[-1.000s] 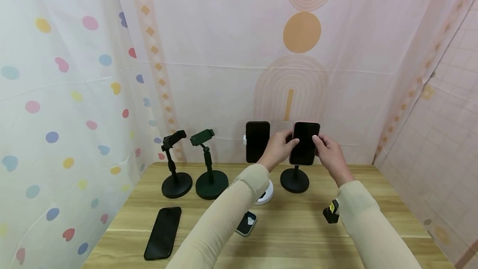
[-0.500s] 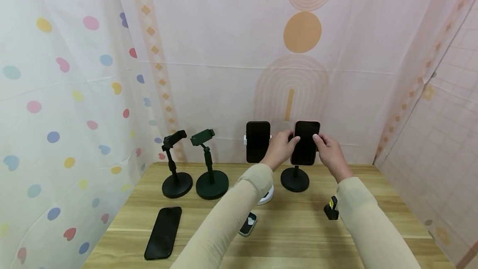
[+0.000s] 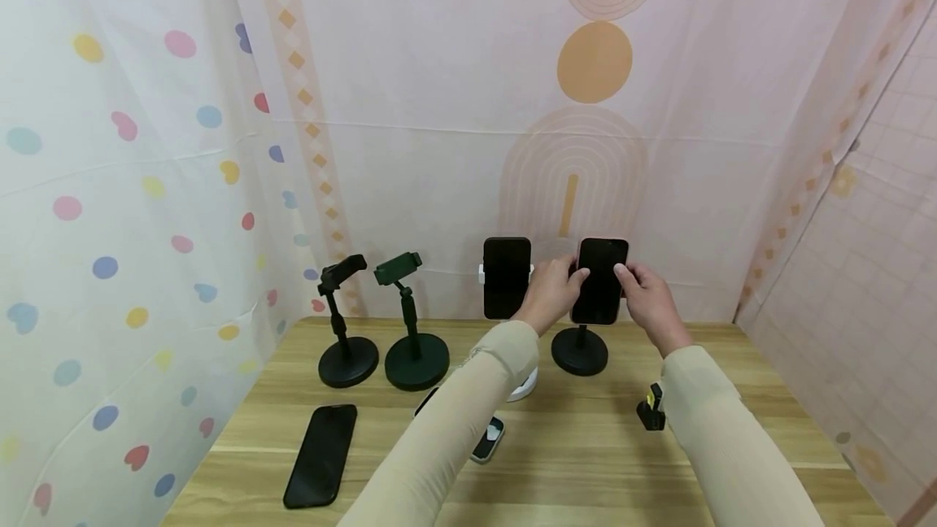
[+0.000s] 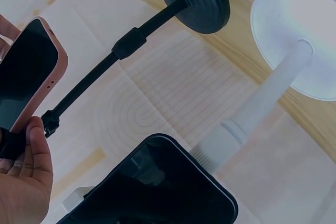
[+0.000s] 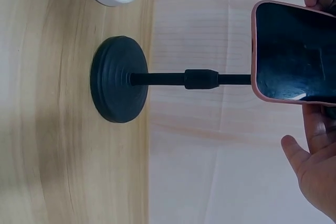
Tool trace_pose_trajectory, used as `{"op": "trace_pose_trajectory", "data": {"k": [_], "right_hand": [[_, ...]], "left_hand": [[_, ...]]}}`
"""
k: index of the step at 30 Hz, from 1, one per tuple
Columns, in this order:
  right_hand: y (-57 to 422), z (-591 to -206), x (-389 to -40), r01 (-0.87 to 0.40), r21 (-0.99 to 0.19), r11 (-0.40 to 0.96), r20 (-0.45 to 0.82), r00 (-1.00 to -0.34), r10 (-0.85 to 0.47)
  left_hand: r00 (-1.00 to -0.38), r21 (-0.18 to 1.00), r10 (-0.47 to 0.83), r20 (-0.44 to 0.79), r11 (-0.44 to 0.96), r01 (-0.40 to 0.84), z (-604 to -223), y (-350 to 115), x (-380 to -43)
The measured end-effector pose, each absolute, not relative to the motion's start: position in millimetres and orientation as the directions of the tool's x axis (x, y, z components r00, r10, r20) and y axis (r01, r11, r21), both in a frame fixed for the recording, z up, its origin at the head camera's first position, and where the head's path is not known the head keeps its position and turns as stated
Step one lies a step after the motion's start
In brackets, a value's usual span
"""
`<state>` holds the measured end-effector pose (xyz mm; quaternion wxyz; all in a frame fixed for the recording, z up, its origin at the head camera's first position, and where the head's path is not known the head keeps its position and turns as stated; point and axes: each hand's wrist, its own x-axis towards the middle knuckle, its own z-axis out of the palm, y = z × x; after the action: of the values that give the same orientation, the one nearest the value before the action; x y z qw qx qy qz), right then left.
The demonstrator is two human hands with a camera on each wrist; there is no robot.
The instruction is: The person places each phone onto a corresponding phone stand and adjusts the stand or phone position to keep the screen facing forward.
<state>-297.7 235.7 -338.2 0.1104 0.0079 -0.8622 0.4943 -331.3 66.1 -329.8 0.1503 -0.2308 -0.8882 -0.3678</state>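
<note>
A pink-cased smartphone (image 3: 600,291) stands upright at the head of a black desk phone stand (image 5: 119,80). At the phone's left edge my left hand (image 3: 552,291) pinches the black clamp (image 4: 11,144) of the stand between thumb and curled fingers. My right hand (image 3: 651,299) is at the other edge. Its fingers (image 5: 315,127) reach straight behind the phone, and in the right wrist view its thumb stands out apart from the case. Part of the clamp is hidden behind the phone. Left of it, another black smartphone (image 3: 505,275) sits in a white stand (image 4: 262,98).
On the left stand a black phone stand (image 3: 347,360) and a green one (image 3: 416,360), both without phones. A black smartphone (image 3: 320,455) lies flat at the front left. A small phone-like device (image 3: 488,439) lies near my left sleeve, a small black-and-yellow object (image 3: 651,411) by my right.
Both hands stay at the pink-cased phone; the phone has shifted very slightly to the right. My left forearm has moved a little right, uncovering the edge of a dark object beside it.
</note>
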Motion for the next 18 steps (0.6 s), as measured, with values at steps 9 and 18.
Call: {"op": "trace_pose_trajectory", "data": {"k": [9,18], "right_hand": [[232.5,-337.9,-294.9,-0.121,-0.846,0.519,0.205,-0.973,0.107],[231.7,-339.6,-295.2,-0.127,-0.848,0.514,0.211,-0.972,0.107]], "left_hand": [[-0.861,0.603,0.288,0.419,0.621,0.501,-332.3,65.1,-329.7],[-0.861,0.619,0.282,0.424,0.603,0.503,-333.8,64.0,-329.3]]}}
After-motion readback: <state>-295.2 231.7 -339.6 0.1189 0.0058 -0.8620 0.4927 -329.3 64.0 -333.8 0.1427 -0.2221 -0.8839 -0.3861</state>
